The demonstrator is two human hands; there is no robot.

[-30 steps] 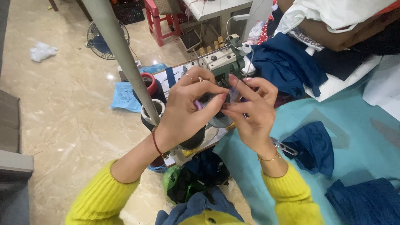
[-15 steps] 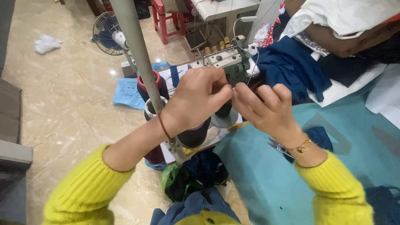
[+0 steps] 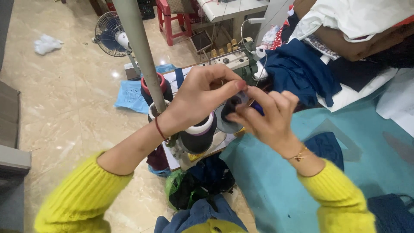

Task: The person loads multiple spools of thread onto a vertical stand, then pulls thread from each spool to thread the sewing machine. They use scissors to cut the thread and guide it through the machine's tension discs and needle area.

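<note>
Both hands were raised together above the thread stand at the edge of the tabletop (image 3: 276, 190), which was covered in teal cloth. The left hand (image 3: 196, 101) had its fingers pinched closed, thumb against forefinger, apparently on a fine thread too thin to make out. The right hand (image 3: 269, 116) was curled with its fingertips drawn in beside the left; whether it gripped the same thread could not be told.

Directly beneath the hands stood a large dark thread cone (image 3: 197, 136) with a white collar, upright on the stand. A smaller dark spool (image 3: 233, 105) sat just behind the fingertips. Two further cones, one with a red top (image 3: 151, 88), stood beside the grey vertical pole (image 3: 138, 51) of the stand. A sewing machine (image 3: 235, 60) sat behind, with navy fabric (image 3: 297, 73) heaped to its right.

Judgement: the threading work appeared to be mid-course. The cone was seated, and the thread end seemed to be in hand. No thread could be seen reaching the machine, so that routing appeared outstanding.
</note>
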